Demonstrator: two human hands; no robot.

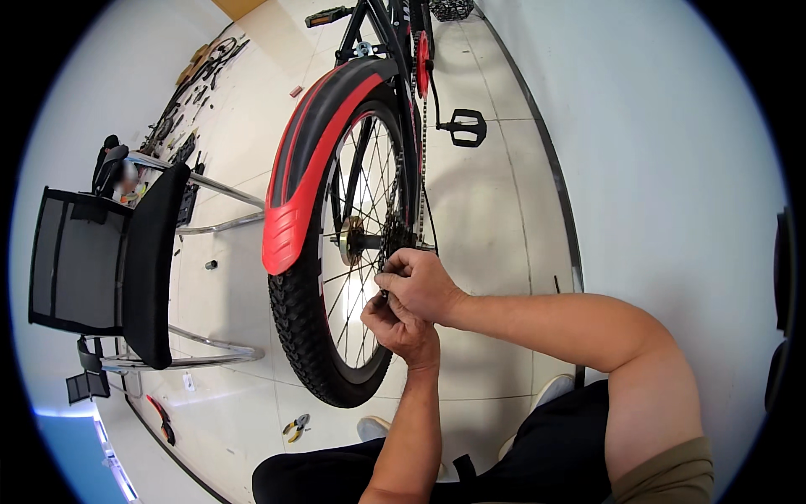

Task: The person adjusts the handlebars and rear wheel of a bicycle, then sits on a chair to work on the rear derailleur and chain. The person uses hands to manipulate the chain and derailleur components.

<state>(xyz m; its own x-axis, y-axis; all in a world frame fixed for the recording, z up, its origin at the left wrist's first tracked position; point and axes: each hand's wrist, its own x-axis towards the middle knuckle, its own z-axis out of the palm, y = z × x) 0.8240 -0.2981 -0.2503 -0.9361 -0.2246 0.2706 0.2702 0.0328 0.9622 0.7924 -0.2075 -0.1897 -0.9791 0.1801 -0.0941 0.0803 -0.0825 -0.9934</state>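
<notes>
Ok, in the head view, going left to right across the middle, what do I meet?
Black mesh chair → red and black mudguard → rear wheel's knobby tyre → left hand and right hand together at the hub → black pedal further back → white wall.

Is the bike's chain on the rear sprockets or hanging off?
On, as far as visible: the chain runs taut from the red chainring to the rear sprockets. Both hands hide the lower part.

Bright, even indoor light, soft shadows on pale floor tiles (487, 202), strong fisheye bending, dark vignetted corners.
</notes>
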